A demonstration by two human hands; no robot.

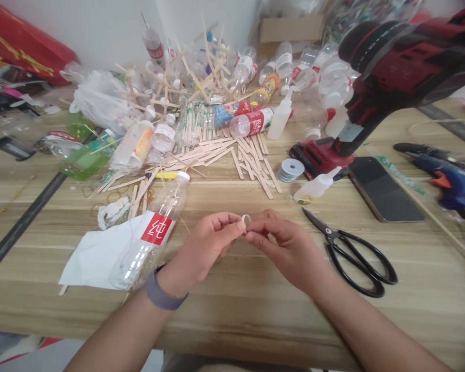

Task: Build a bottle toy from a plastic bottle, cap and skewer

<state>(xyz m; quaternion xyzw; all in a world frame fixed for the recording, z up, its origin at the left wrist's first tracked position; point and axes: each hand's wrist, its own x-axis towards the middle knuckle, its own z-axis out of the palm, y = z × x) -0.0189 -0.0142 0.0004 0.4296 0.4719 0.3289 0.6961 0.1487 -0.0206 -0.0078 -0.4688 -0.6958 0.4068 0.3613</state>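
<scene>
Between the fingertips of my left hand (pixel 213 237) is a small white bottle cap (pixel 246 220), its hollow side partly facing me. My right hand (pixel 284 240) pinches at the cap's lower edge; whatever else its fingertips may hold is too small to make out. Both hands are above the middle of the wooden table (pixel 232 305). Left of them a clear plastic bottle (pixel 155 232) with a red and white label lies on a sheet of white paper (pixel 91 258). Black-handled scissors (pixel 343 248) rest to the right of my right hand.
Flat wooden sticks (pixel 209 155) are heaped behind my hands, backed by many plastic bottles (pixel 251 123). To the right are a cordless power tool (pixel 395 88), a phone (pixel 385 188), a glue gun (pixel 445 175), a glue bottle (pixel 315 187) and a wire spool (pixel 290 169).
</scene>
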